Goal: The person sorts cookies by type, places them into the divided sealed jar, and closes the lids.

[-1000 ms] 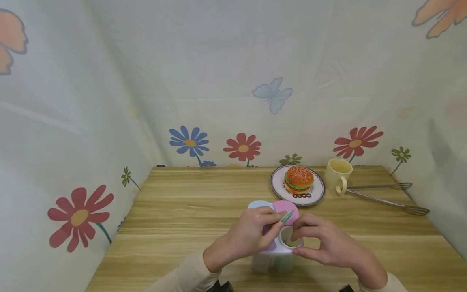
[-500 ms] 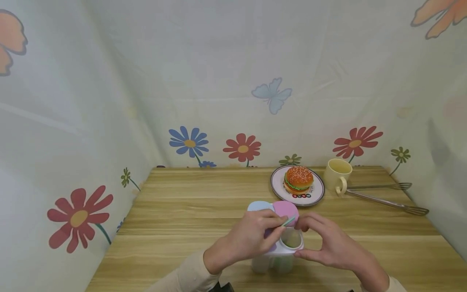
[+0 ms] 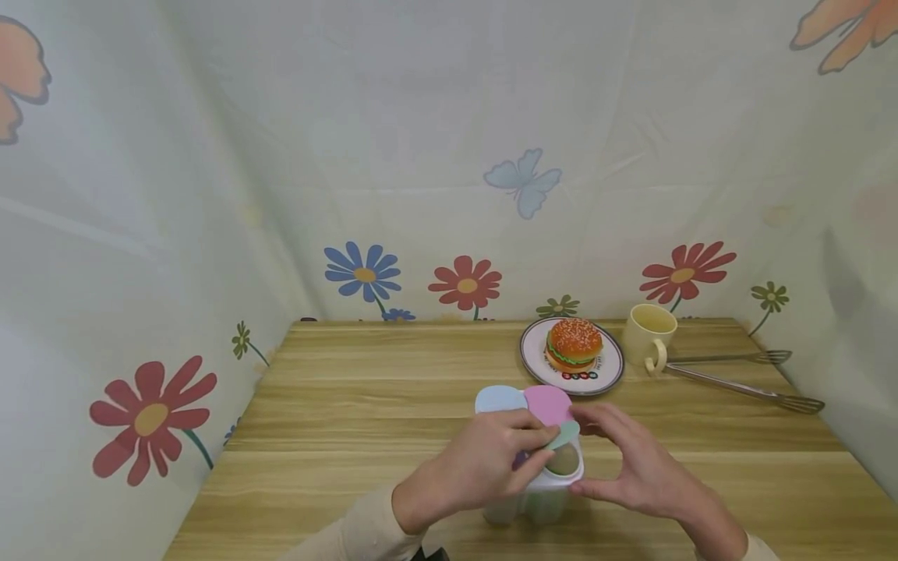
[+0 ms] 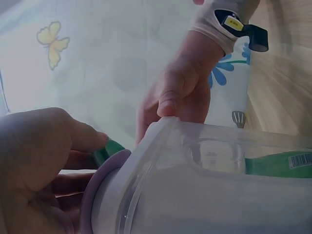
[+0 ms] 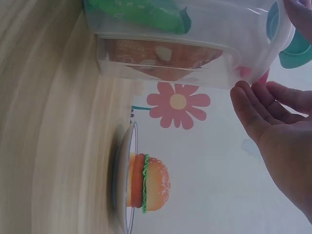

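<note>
A clear plastic storage container [image 3: 547, 502] with several round coloured lids stands near the table's front. My left hand [image 3: 484, 456] pinches the green flip lid [image 3: 564, 433], tilted up over one partly uncovered round opening. In the left wrist view, that hand [image 4: 44, 161] curls beside the purple lid [image 4: 105, 183]. My right hand [image 3: 634, 463] holds the container's right side, thumb at the front corner and fingers behind, right at the rim in the right wrist view. Blue [image 3: 500, 398] and pink [image 3: 549, 403] lids lie flat. A green packet [image 5: 141, 13] and a brown packet [image 5: 161, 58] show inside.
Behind the container is a plate [image 3: 532, 366] bearing a toy hamburger [image 3: 574, 345]. A yellow mug [image 3: 649, 331] stands to its right. Two metal-handled utensils [image 3: 737, 384] lie beside the mug. A flower-print curtain [image 3: 421, 156] surrounds the wooden table [image 3: 365, 374].
The green lid has tipped from nearly edge-on down toward its opening. My right fingers have come out of the opening and moved to the container's right side.
</note>
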`<state>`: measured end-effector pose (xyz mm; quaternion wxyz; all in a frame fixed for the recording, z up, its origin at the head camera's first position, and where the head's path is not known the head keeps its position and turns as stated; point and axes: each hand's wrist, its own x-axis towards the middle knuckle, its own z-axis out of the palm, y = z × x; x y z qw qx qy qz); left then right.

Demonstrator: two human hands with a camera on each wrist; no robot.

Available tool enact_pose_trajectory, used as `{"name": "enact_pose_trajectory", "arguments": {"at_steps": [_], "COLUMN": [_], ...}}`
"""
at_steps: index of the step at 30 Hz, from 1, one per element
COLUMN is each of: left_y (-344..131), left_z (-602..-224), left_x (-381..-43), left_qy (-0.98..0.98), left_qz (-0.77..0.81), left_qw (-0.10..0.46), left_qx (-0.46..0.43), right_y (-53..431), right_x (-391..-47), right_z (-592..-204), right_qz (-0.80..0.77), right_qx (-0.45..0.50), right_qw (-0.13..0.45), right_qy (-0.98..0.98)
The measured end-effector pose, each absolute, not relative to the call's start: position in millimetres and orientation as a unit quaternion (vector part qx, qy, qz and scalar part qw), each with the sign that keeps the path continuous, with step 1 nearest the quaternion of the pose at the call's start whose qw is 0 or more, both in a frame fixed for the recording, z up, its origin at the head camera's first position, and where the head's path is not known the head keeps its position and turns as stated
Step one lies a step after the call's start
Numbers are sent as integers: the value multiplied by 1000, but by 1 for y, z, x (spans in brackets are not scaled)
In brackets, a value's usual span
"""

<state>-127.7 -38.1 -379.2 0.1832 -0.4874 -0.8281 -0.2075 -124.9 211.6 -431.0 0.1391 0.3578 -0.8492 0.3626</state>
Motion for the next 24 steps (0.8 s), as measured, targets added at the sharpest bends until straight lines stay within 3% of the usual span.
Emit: {"name": "enact_pose_trajectory", "arguments": {"at_steps": [6, 11, 18, 24], "left_y": [-37, -37, -35, -33], "left_z": [-381, -383, -383, -383], "left_x": [-126, -124, -120, -118], "left_qy": [-820, -814, -825, -827], "left_qz": [-178, -146, -79, -55], "left_qw": [199, 221, 208, 198], "left_qx": [-506, -516, -520, -523], "right_y": [212, 213, 215, 213], "right_x": [-131, -136, -141, -144], "right_z": [-439, -444, -448, -452], "right_qz": [425, 466, 487, 505], "right_qx": [384, 382, 372, 381], "right_qw": [127, 74, 4, -12], "right_qy": [-810, -794, -790, -774]}}
